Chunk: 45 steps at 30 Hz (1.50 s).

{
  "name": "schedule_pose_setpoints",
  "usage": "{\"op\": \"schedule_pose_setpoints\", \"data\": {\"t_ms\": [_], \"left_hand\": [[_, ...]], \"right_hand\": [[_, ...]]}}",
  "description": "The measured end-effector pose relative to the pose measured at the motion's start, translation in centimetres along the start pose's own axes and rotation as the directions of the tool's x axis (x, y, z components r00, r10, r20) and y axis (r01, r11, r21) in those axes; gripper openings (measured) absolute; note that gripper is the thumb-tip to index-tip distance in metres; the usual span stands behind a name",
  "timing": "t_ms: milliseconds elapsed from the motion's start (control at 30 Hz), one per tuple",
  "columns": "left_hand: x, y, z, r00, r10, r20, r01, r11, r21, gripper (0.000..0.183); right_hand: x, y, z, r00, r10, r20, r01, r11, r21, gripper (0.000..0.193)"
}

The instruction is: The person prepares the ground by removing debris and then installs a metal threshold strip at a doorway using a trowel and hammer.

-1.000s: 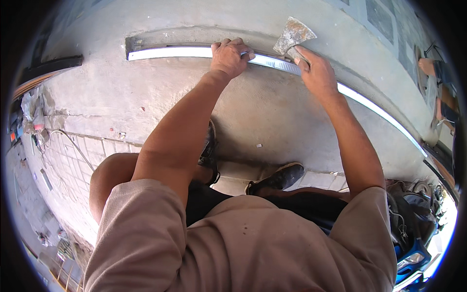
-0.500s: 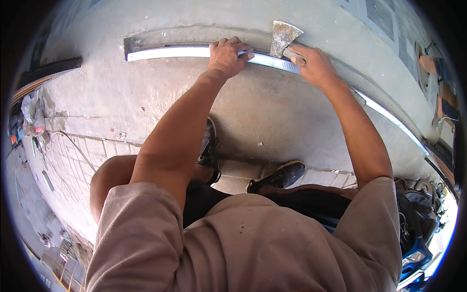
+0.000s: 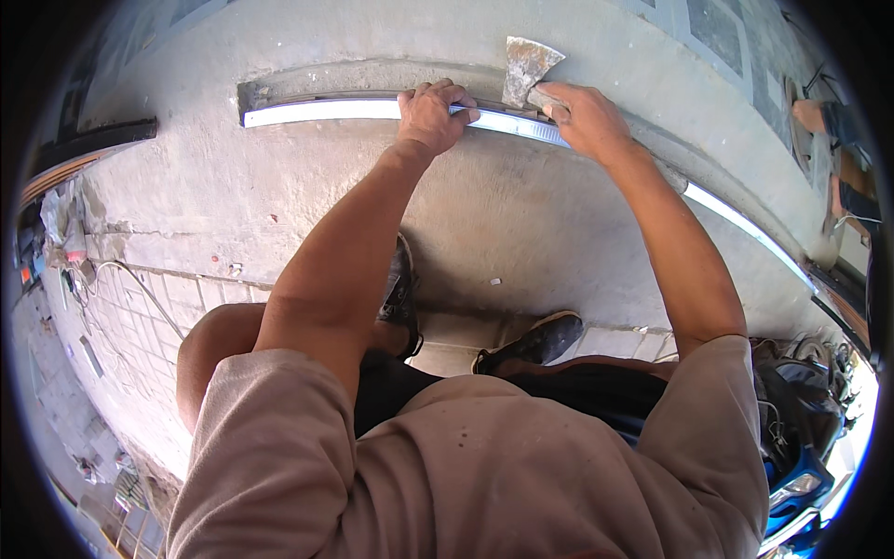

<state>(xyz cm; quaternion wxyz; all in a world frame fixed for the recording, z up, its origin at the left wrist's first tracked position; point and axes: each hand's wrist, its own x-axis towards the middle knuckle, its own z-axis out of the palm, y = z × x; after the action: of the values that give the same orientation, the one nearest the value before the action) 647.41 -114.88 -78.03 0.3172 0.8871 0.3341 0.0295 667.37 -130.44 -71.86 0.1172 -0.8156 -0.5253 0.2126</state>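
A long shiny metal strip (image 3: 321, 112) runs along the near edge of a shallow groove (image 3: 363, 74) in the grey concrete. My left hand (image 3: 433, 114) is closed over the strip, fingertips on its far side and thumb along its near side. Further right, my right hand (image 3: 589, 123) grips a scraper (image 3: 532, 67) by its short handle. Its wide, worn blade is crusted with rust and pale residue and points away from me, over the groove. Part of the strip beneath my right hand is hidden. Another bright stretch (image 3: 745, 222) of strip shows beyond my right forearm.
My shoes (image 3: 540, 340) rest on the concrete and paving close to me. A blue and black machine (image 3: 801, 466) stands at the lower right. Another person's hand (image 3: 808, 115) is at the far right edge. At left lie a plastic bag (image 3: 65, 219) and a cable (image 3: 140, 279).
My right hand and the scraper have shifted slightly left along the strip. My left hand keeps its hold in nearly the same place.
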Motion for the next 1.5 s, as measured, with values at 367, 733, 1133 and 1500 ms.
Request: {"op": "schedule_pose_setpoints", "data": {"t_ms": [367, 733, 1133, 1500], "left_hand": [[-0.2, -0.8, -0.3, 0.997, 0.071, -0.023, -0.070, 0.997, 0.031, 0.020], [0.3, 1.7, 1.1, 0.982, 0.182, 0.044, -0.186, 0.976, 0.113, 0.032], [0.7, 1.0, 2.6, 0.983, 0.180, 0.049, -0.183, 0.979, 0.086, 0.025], [-0.3, 3.9, 2.8, 0.968, 0.250, 0.027, -0.246, 0.918, 0.310, 0.060]], "right_hand": [[-4.4, 4.6, -0.9, 0.996, 0.027, -0.087, -0.031, 0.999, -0.037, 0.033], [-20.8, 12.0, -3.8, 0.985, -0.003, 0.171, 0.038, 0.978, -0.204, 0.028], [-30.8, 17.8, 4.0, 0.955, 0.225, 0.194, -0.216, 0.974, -0.069, 0.022], [-19.7, 23.1, -0.9, 0.884, 0.163, -0.438, -0.332, 0.878, -0.345, 0.055]]}}
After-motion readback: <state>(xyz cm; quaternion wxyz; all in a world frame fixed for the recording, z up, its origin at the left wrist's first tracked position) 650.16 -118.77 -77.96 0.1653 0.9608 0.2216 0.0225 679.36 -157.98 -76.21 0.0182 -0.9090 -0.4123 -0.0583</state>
